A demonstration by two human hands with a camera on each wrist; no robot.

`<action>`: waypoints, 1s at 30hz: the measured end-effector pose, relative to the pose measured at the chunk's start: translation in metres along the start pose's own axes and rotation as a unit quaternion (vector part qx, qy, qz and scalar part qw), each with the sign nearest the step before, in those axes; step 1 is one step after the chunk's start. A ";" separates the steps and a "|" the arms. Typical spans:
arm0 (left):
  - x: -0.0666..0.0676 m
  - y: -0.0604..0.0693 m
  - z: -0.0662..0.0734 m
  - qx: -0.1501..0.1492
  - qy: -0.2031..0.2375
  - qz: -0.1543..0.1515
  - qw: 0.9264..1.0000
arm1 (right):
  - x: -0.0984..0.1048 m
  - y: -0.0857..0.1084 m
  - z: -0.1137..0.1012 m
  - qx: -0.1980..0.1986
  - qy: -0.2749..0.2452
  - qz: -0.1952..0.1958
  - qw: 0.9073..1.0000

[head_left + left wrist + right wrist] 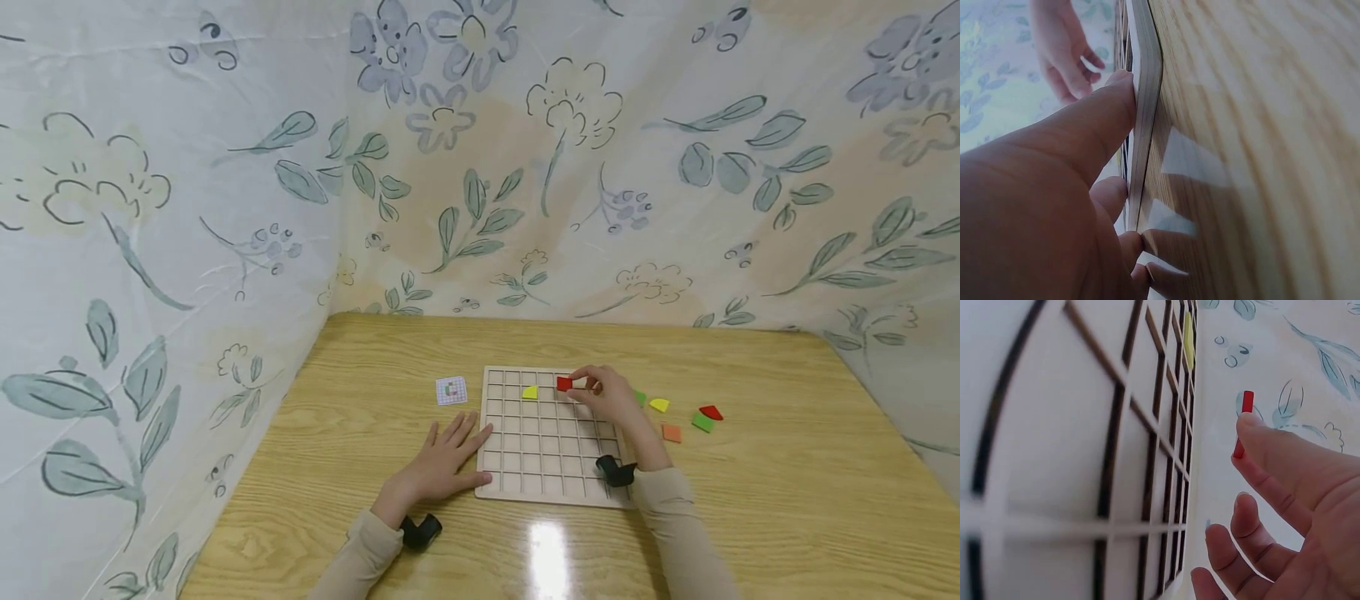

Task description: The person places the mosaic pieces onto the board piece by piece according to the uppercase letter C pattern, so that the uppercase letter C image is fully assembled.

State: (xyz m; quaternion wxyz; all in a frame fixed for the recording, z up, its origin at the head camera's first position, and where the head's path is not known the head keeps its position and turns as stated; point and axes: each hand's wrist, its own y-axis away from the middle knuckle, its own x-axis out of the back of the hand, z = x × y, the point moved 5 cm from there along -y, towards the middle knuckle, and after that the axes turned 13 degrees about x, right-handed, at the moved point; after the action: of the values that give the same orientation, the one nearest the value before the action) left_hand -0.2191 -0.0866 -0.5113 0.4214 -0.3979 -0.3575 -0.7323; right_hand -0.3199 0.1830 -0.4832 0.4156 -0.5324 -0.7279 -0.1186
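1. Looks like an early stage: on the gridded board (531, 468), only one yellow tile (530, 393) visibly down, apparently seated in the second row from the far edge.
2. Left to place, by the look of it: a red tile (564, 383) in hand, not yet down, plus loose pieces on the worktop (337, 433) right of the board.
3. Among those: a partly hidden green piece (641, 398), a yellow piece (659, 405), an orange square (671, 433), and a red piece (711, 412) right beside a green square (702, 422).
4. Beyond the board's left edge, a small card (452, 390) with a coloured pattern on a printed grid, too small to read fully.
5. In the right grip (606, 396): the red tile, pinched narrowly between thumb and finger, jutting past the fingertips; over the board's far part, yet apart from its surface in the right wrist view.
6. With the left grip (442, 462): spread wide, holding nothing, touching the board's left edge, well apart from the red tile.
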 end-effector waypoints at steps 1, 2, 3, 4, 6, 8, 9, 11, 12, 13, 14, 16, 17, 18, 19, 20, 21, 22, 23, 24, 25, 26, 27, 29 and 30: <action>0.000 0.000 0.000 0.000 0.001 -0.001 1.000 | -0.001 -0.001 -0.001 -0.003 -0.002 -0.002 1.000; 0.000 0.000 0.000 0.000 0.001 -0.001 1.000 | -0.003 -0.002 -0.002 -0.007 -0.003 -0.003 1.000; 0.000 0.000 0.000 0.001 0.000 -0.001 1.000 | -0.004 -0.002 -0.002 -0.010 -0.003 -0.005 1.000; 0.000 0.000 0.000 0.002 0.000 -0.002 1.000 | -0.005 -0.003 -0.003 -0.010 -0.003 -0.006 1.000; 0.001 0.000 0.000 0.003 0.000 -0.004 1.000 | -0.007 -0.005 -0.004 -0.015 -0.003 -0.008 1.000; 0.001 0.000 0.000 0.005 -0.001 -0.005 1.000 | -0.009 -0.007 -0.004 -0.018 0.002 -0.008 1.000; 0.001 0.000 0.000 0.006 0.000 -0.005 1.000 | -0.010 -0.008 -0.005 -0.016 0.003 -0.010 1.000; 0.001 0.000 0.000 0.005 0.000 -0.005 1.000 | -0.013 -0.010 -0.005 -0.023 0.004 -0.011 1.000; 0.001 0.000 0.000 0.005 0.000 -0.005 1.000 | -0.014 -0.010 -0.005 -0.028 0.005 -0.012 1.000; 0.001 0.000 0.000 0.005 0.000 -0.004 1.000 | -0.015 -0.011 -0.006 -0.030 0.006 -0.014 0.999; 0.001 -0.001 -0.001 0.004 0.000 -0.004 1.000 | -0.016 -0.011 -0.007 -0.033 0.004 -0.014 0.999; 0.001 -0.001 -0.001 0.005 -0.001 -0.003 1.000 | -0.018 -0.012 -0.008 -0.039 0.006 -0.016 0.999; 0.000 -0.001 -0.001 0.005 -0.001 -0.003 1.000 | -0.019 -0.012 -0.009 -0.041 0.008 -0.017 0.999; 0.000 -0.001 -0.001 0.006 -0.001 -0.002 1.000 | -0.019 -0.012 -0.010 -0.042 0.011 -0.018 0.999; 0.000 -0.001 -0.001 0.006 0.000 -0.002 1.000 | -0.019 -0.012 -0.011 -0.042 0.015 -0.021 0.999; 0.000 -0.001 -0.001 0.006 0.000 -0.002 1.000 | -0.020 -0.011 -0.012 -0.044 0.021 -0.022 0.999; 0.000 -0.001 -0.001 0.006 0.000 -0.003 1.000 | -0.020 -0.011 -0.012 -0.046 0.027 -0.024 0.998; 0.000 -0.001 -0.001 0.007 0.000 -0.003 1.000 | -0.020 -0.011 -0.013 -0.049 0.033 -0.025 0.998; 0.000 -0.001 -0.001 0.006 0.001 -0.003 1.000 | -0.020 -0.011 -0.013 -0.052 0.038 -0.025 0.998; 0.000 -0.001 -0.001 0.006 0.002 -0.003 1.000 | -0.021 -0.011 -0.013 -0.055 0.043 -0.027 0.997; 0.000 -0.001 -0.001 0.006 0.001 -0.002 1.000 | -0.021 -0.011 -0.013 -0.056 0.048 -0.027 0.997; 0.000 -0.001 -0.001 0.006 0.001 -0.002 1.000 | -0.021 -0.011 -0.013 -0.058 0.053 -0.026 0.997; 0.000 -0.001 0.000 0.006 0.002 -0.002 1.000 | -0.021 -0.011 -0.013 -0.061 0.055 -0.026 0.996; 0.001 -0.001 0.000 0.006 0.002 -0.002 1.000 | -0.022 -0.011 -0.012 -0.065 0.060 -0.024 0.996; 0.001 -0.001 0.000 0.005 0.002 -0.002 1.000 | -0.023 -0.012 -0.012 -0.066 0.063 -0.024 0.996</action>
State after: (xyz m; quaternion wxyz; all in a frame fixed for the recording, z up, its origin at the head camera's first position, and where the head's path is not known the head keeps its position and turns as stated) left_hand -0.2200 -0.0862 -0.5104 0.4229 -0.3934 -0.3613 -0.7320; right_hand -0.3225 0.1556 -0.4892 0.4213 -0.5326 -0.7035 -0.2097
